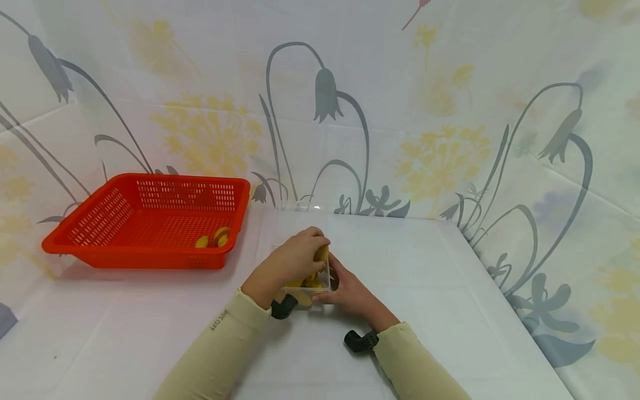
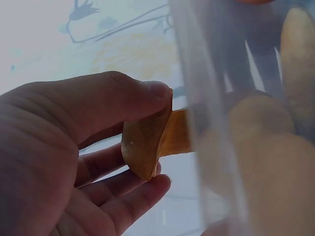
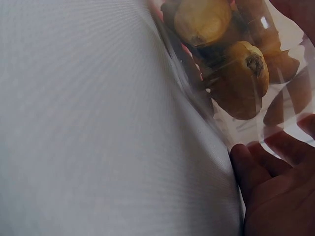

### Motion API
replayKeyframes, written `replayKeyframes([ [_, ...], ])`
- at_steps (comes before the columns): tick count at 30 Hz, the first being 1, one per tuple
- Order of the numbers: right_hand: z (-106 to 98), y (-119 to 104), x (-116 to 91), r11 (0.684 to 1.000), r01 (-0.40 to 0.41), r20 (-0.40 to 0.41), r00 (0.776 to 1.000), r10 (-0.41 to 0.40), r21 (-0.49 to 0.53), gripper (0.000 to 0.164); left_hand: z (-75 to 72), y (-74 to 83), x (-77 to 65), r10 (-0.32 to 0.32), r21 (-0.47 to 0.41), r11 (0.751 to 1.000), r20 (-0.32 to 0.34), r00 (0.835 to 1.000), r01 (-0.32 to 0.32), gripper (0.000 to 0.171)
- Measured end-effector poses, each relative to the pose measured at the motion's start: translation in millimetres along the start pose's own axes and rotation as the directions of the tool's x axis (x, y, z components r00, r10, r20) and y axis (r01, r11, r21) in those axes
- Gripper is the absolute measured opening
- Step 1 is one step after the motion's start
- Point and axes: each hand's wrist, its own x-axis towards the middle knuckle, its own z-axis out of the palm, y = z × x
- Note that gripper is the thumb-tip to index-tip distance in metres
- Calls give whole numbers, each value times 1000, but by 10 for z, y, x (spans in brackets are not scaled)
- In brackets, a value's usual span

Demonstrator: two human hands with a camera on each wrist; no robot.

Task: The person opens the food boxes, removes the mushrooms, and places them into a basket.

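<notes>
At the middle of the table stands a clear plastic box (image 1: 320, 289) with several yellow-brown mushrooms (image 1: 312, 282) inside. My left hand (image 1: 295, 260) is over its left side and pinches a mushroom (image 2: 146, 140) between thumb and fingers. In the left wrist view its cap is in the fingers and the stem points toward the box wall. My right hand (image 1: 352, 289) grips the box by its right side, thumb at the front corner and fingers behind. Through the clear wall the right wrist view shows mushrooms (image 3: 241, 81) lying in different directions, one with a dark stem end.
A red perforated basket (image 1: 150, 258) sits at the back left, with a few yellow-brown mushrooms (image 1: 222, 238) in its right front corner. The white table (image 1: 440, 289) meets a flower-printed cloth (image 1: 380, 161) at the back. A grey object (image 1: 6, 320) shows at the left edge.
</notes>
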Motion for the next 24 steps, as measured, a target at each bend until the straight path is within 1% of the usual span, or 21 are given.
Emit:
replayKeyframes([
  [4, -1, 0, 7, 1000, -20, -2, 1000, 20, -13, 109, -43, 13, -27, -2, -8, 1000, -12, 1000, 2, 43],
  [11, 2, -32, -1, 1000, -14, -8, 1000, 14, -1, 110, -97, 26, -79, -22, -33, 999, -34, 999, 21, 44],
  [18, 0, -12, 7, 1000, -18, -3, 1000, 18, -5, 111, -176, 6, -136, -9, -56, 998, -90, 996, 4, 45],
  [24, -2, 1, 18, 1000, -4, -2, 1000, 4, 15, 111, -262, -18, -204, -50, -77, 996, -110, 993, 42, 49],
])
